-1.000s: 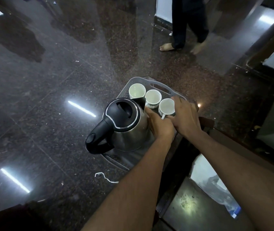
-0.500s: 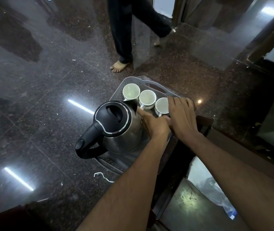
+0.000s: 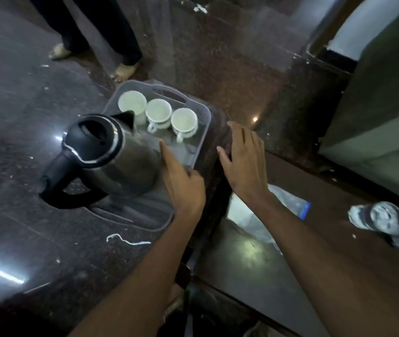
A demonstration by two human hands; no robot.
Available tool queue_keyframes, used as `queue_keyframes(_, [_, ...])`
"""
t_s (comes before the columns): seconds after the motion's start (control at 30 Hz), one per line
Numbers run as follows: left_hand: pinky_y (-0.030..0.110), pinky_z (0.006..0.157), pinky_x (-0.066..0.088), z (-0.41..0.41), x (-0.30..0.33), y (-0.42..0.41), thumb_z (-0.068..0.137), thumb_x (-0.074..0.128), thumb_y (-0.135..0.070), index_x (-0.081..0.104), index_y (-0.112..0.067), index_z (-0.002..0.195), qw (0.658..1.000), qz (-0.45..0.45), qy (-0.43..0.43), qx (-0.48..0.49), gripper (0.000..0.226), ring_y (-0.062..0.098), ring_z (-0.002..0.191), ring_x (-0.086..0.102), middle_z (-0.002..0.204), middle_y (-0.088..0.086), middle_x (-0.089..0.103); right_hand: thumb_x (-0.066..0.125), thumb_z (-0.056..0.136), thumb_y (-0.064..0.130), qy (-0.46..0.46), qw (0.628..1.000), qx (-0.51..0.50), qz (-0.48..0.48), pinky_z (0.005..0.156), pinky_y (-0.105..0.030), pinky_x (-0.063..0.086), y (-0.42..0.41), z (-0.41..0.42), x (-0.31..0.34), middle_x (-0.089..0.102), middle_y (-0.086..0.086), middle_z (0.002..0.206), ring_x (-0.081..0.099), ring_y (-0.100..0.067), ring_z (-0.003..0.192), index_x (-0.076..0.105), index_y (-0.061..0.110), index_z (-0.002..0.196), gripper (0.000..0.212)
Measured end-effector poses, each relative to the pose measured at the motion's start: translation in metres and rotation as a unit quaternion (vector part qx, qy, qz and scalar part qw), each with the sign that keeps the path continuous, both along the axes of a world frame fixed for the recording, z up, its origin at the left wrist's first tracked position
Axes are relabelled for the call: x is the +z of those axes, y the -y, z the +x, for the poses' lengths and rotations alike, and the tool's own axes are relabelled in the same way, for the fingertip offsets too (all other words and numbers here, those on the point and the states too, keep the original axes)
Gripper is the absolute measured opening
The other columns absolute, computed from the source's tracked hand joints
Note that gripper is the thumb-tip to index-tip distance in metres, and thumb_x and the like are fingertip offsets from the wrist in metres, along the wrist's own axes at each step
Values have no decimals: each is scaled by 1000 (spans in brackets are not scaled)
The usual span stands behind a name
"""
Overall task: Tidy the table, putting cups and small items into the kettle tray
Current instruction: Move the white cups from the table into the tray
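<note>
A clear grey plastic tray (image 3: 203, 132) holds a steel kettle (image 3: 118, 159) with a black lid and handle, and three white cups (image 3: 159, 113) in a row at its far end. My left hand (image 3: 181, 181) hovers over the tray's near right side beside the kettle, index finger stretched out, holding nothing. My right hand (image 3: 244, 161) lies just right of the tray on the dark wooden table edge (image 3: 217, 166), fingers straight, apart from the cups.
A clear plastic bag (image 3: 261, 215) and a crumpled plastic bottle (image 3: 383, 220) lie on the table at right. Another person's bare feet (image 3: 125, 69) stand on the dark polished floor behind the tray. A white scrap (image 3: 125, 239) lies on the floor.
Both hands have drawn back from the cups: the left toward the kettle side, the right off the tray onto the table edge. The other person has walked left.
</note>
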State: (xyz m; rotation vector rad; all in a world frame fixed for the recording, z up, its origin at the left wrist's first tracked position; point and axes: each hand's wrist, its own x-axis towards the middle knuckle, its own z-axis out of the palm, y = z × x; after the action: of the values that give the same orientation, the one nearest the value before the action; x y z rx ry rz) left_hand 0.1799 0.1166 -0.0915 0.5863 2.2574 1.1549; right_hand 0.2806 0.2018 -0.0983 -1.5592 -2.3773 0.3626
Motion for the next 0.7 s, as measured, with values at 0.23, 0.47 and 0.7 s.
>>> queue_keyframes(0.23, [36,127,31,77,-4,30,88,61,3,29,-15,164,983,65,-73,-155,85,18,153,38,165,2,38,63,99,27,63,993,-82,-65,110,-43,39,26,138,-17,59,-10,142,54,-32,130,52,12,145,50])
queue_keyframes(0.47, [51,116,43,147,-28,37,86,67,-6,35,-16,160,957,-43,-46,-284,82,26,143,49,157,5,47,62,96,21,121,977,-123,-128,104,-47,39,75,254,-25,60,-15,131,55,-39,121,55,10,138,44])
queue_keyframes(0.7, [48,120,36,184,-63,50,88,72,-12,27,-13,163,888,-137,-165,-407,87,31,148,40,164,7,37,59,99,22,140,963,-150,-173,108,-44,39,124,325,-41,59,-12,134,53,-35,126,52,13,141,43])
